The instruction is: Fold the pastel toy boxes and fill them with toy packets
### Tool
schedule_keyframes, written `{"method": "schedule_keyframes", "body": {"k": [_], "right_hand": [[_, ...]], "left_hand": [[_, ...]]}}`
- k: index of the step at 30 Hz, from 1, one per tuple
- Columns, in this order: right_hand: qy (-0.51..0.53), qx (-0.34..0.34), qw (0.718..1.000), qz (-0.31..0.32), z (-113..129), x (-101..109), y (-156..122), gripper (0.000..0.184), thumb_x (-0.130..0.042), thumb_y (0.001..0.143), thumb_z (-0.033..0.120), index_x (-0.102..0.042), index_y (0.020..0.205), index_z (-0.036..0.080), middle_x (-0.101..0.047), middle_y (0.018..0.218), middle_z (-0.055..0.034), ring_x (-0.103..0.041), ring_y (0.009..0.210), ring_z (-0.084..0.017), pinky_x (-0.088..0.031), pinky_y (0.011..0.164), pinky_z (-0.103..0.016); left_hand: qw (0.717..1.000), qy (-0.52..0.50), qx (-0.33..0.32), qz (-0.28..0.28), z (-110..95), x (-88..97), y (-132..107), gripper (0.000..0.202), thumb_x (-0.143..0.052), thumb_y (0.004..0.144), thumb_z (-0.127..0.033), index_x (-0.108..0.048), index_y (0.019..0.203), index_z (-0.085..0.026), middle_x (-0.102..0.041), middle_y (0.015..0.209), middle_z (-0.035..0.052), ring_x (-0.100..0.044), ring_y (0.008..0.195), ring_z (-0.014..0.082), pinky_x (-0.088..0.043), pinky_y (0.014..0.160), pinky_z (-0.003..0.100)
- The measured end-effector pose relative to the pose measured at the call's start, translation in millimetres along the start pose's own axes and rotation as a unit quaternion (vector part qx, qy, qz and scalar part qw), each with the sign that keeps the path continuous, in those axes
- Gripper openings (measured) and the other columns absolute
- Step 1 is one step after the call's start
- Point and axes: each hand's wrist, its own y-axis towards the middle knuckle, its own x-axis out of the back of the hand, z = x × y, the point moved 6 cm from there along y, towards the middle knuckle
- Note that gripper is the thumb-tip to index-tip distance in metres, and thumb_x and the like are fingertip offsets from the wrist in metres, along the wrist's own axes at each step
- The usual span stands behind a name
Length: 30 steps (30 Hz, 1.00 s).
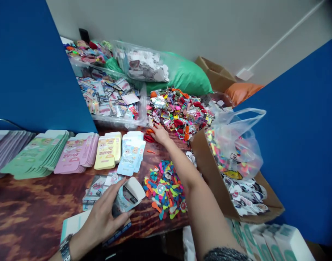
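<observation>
Blue-and-white printed card box (pixel 122 203), small, with its white end flap folded open, sits under the curved fingers (pixel 114 192) of the left hand (pixel 103 223), which wrap over its near side and press it towards the palm. Such thin card should weigh almost nothing and crease easily, so it looks best held by its flat faces rather than the flap. The right hand (pixel 160 133) lies far across the bench, its fingers (pixel 155 127) loosely spread at the edge of a heaped pile of colourful plastic trinkets (pixel 179 116), just beside a red looped strip (pixel 148 138); whether they pinch anything, I can't tell. Between the hands lies a scatter of multicoloured flat shapes (pixel 165 190). To the left, pastel folded card stacks (pixel 107 150) line the wood-grain bench (pixel 27 214); to the right stands a brown cardboard carton (pixel 206 163) holding a clear plastic bag (pixel 236 141).
</observation>
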Motion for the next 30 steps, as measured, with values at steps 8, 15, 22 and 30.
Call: {"method": "schedule_keyframes", "body": {"k": [8, 15, 22, 30], "right_hand": [[-0.010, -0.001, 1.000, -0.020, -30.8, 34.2, -63.0, 0.050, -0.042, 0.101, 0.037, -0.043, 0.148, 0.018, -0.046, 0.148, -0.0138, -0.043, 0.135, -0.020, -0.034, 0.111, -0.031], [-0.039, -0.055, 0.998, -0.002, -2.3, 25.4, -60.7, 0.041, -0.047, 0.098, 0.047, -0.059, 0.128, 0.023, -0.063, 0.125, -0.0120, -0.058, 0.116, -0.025, -0.046, 0.095, -0.033], [-0.063, -0.104, 0.992, 0.038, 37.4, 10.2, -40.8, 0.034, -0.043, 0.098, 0.029, -0.060, 0.127, 0.022, -0.066, 0.119, -0.0149, -0.064, 0.108, -0.027, -0.050, 0.087, -0.037], [-0.082, -0.039, 0.995, -0.036, 62.0, 74.4, -87.8, 0.038, -0.034, 0.101, 0.023, -0.063, 0.125, 0.023, -0.065, 0.117, -0.0132, -0.058, 0.113, -0.026, -0.047, 0.090, -0.034]], "left_hand": [[0.999, -0.034, -0.017, 0.024, -3.1, -2.7, 6.4, 0.078, -0.066, 0.085, -0.039, -0.027, 0.150, -0.025, -0.056, 0.141, 0.0119, -0.059, 0.126, 0.0251, -0.051, 0.103, 0.035], [0.999, -0.037, -0.022, 0.020, -11.1, 0.0, 2.7, 0.077, -0.066, 0.084, -0.038, -0.027, 0.150, -0.025, -0.055, 0.142, 0.0123, -0.058, 0.127, 0.0262, -0.051, 0.104, 0.037], [0.999, -0.036, -0.010, 0.007, -9.5, 1.2, -2.9, 0.079, -0.066, 0.084, -0.038, -0.027, 0.151, -0.026, -0.057, 0.140, 0.0129, -0.061, 0.124, 0.0271, -0.053, 0.101, 0.038], [0.996, 0.034, 0.028, -0.080, -2.0, 24.3, 8.7, 0.074, -0.065, 0.085, -0.046, -0.034, 0.147, -0.020, -0.060, 0.130, 0.0156, -0.063, 0.115, 0.0289, -0.053, 0.096, 0.040]]}}
